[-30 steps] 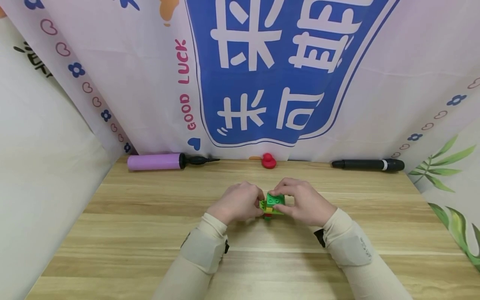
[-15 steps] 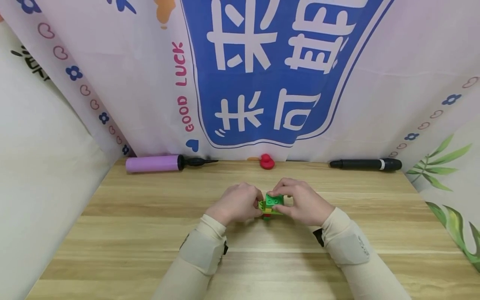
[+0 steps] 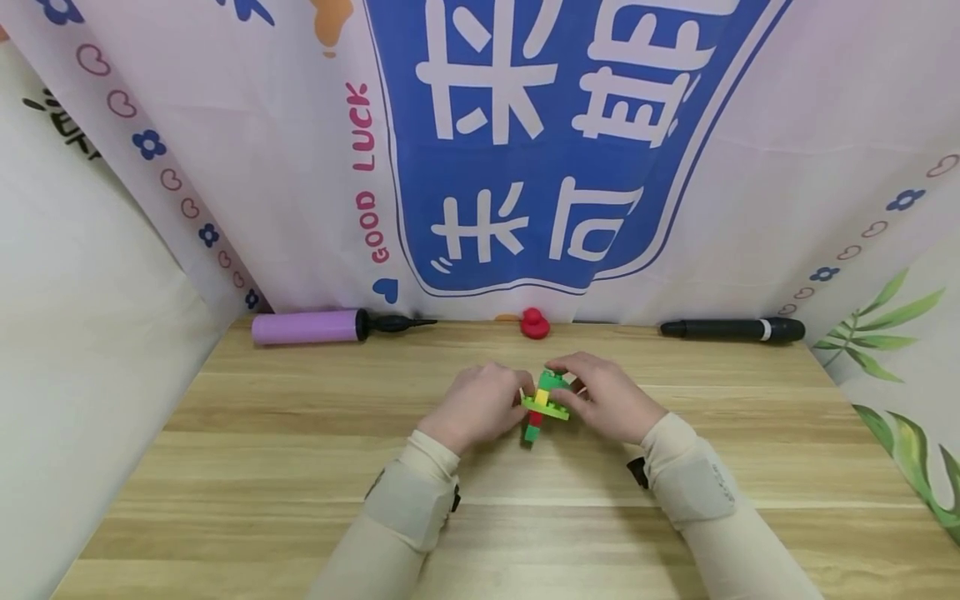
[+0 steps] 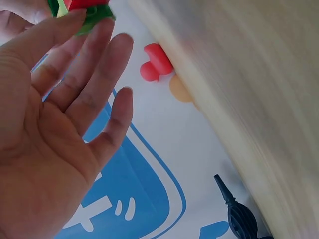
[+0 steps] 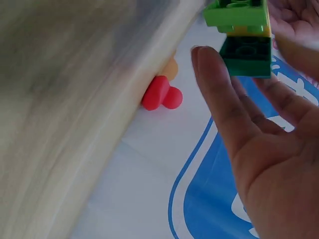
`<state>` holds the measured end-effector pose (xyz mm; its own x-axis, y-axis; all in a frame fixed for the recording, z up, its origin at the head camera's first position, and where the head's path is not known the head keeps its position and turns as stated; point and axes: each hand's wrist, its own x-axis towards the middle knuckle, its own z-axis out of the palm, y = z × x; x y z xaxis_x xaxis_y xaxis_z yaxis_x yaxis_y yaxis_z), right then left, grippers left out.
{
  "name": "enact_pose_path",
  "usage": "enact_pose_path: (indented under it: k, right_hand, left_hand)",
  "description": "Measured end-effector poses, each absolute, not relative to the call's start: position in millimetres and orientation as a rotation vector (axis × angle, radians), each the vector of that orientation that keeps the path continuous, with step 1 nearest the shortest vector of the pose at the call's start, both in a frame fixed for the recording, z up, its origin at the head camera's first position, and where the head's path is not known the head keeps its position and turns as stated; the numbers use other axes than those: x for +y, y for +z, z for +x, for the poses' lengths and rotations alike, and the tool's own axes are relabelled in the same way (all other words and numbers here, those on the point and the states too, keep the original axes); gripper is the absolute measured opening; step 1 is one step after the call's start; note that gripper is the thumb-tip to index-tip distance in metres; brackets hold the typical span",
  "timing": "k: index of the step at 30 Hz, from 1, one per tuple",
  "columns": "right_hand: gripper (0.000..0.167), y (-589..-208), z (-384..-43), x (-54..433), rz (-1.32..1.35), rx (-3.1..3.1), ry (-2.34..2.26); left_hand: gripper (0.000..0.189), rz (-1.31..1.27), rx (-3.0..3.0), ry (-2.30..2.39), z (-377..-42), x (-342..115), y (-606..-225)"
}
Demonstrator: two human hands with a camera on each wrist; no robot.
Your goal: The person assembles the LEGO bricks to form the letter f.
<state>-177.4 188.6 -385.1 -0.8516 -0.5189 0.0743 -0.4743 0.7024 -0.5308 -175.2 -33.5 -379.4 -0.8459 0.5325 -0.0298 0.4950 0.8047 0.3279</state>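
A small build of toy building bricks point(image 3: 542, 398) stands between both hands over the wooden table. It has a green brick on one end, then yellow, a lime-green plate, a red brick and another green one. From the left, my left hand point(image 3: 480, 406) pinches it near the lime plate; in the left wrist view, thumb and fingertips meet around the green plate beside the red brick point(image 4: 88, 3). My right hand point(image 3: 609, 400) holds the upper green brick point(image 5: 247, 56) between thumb and fingers. Fingers partly cover the build.
Along the table's back edge lie a purple hand pump point(image 3: 311, 327) with a black nozzle, a red rubber duck point(image 3: 535, 324) and a black cylindrical tool point(image 3: 731, 330). A printed cloth point(image 3: 300, 167) hangs right behind them.
The build has tilted, its upper green brick tipping away, so the red and lower green bricks now show more. The right fingers have shifted slightly upward with it; the left hand stays nearly in place.
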Motion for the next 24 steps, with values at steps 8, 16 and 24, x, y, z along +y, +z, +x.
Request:
enact_pose_path:
  k: [8,16,24]
  right_hand:
    - [0.062,-391,-176,184,-0.881,2.837,-0.677]
    - [0.054,-397,-175,180,-0.841,2.917,-0.568]
    - [0.054,-400,-171,174,-0.719,2.990,-0.350]
  left_hand:
    - [0.020,0.805,2.845,0.417,-176,-30,-383]
    - [0.019,0.781,2.921,0.362,-174,-28,-385]
    - [0.022,0.755,2.931,0.304,-174,-21,-391]
